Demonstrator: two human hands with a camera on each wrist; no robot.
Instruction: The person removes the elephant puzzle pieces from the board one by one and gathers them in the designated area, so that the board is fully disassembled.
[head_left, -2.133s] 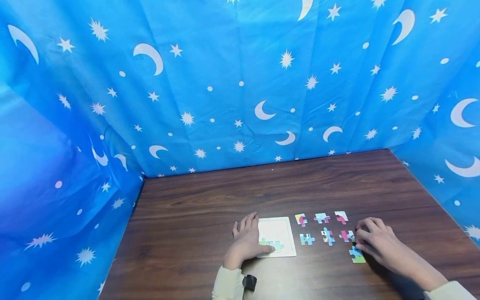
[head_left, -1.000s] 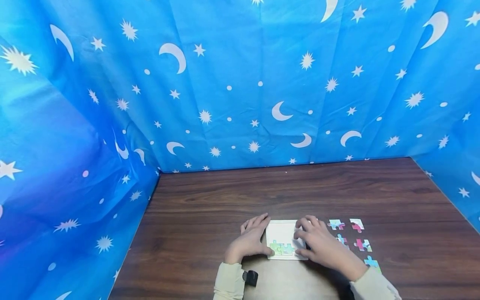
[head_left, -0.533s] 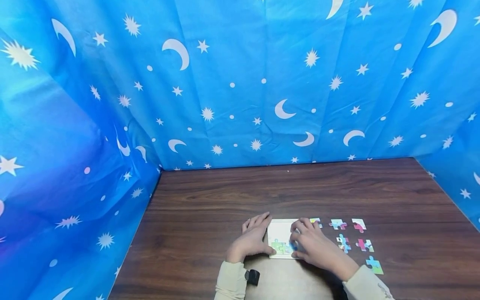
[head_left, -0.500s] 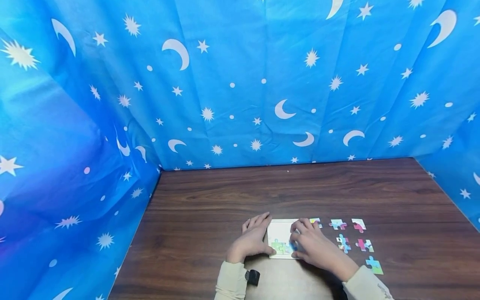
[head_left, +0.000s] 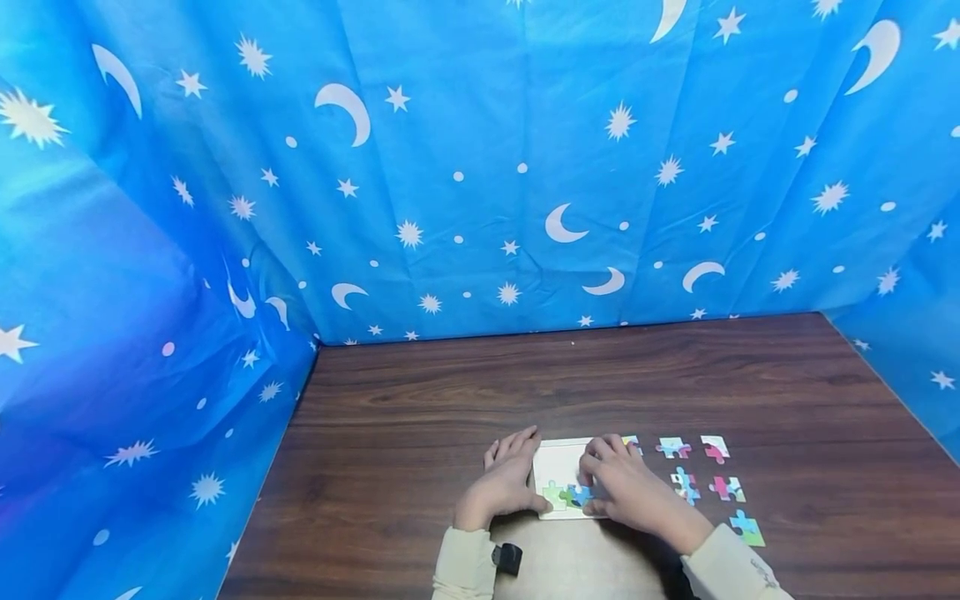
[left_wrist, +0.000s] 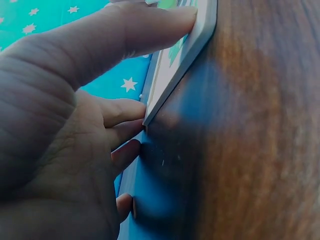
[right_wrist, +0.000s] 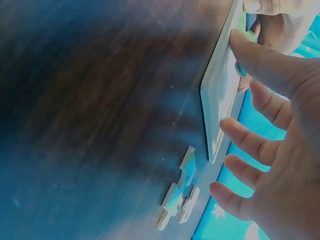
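A white square puzzle tray (head_left: pixel 557 457) lies before me, with a green jigsaw piece (head_left: pixel 553 495) in its near left corner. My left hand (head_left: pixel 497 485) steadies the tray, its thumb pressing on the near corner and its fingertips at the far left corner. In the left wrist view the thumb (left_wrist: pixel 125 35) lies nearly straight over the tray's edge. My right hand (head_left: pixel 633 492) reaches over the tray's right half. Its thumb and index finger pinch a blue jigsaw piece (right_wrist: pixel 241 69) low over the near row, right beside the green one; the fingers hide part of it.
Right of the tray, several loose jigsaw pieces (head_left: pixel 684 485) lie in rough rows on the brown wooden table (head_left: pixel 420 400), one (head_left: pixel 746 528) nearer the sleeve. The right hand partly covers another (head_left: pixel 632 442). A blue curtain (head_left: pixel 450 200) with moons and stars surrounds the table.
My right hand has come left from beside the loose pieces to the tray, and the blue jigsaw piece now shows further left under its fingers. The left hand keeps its place.
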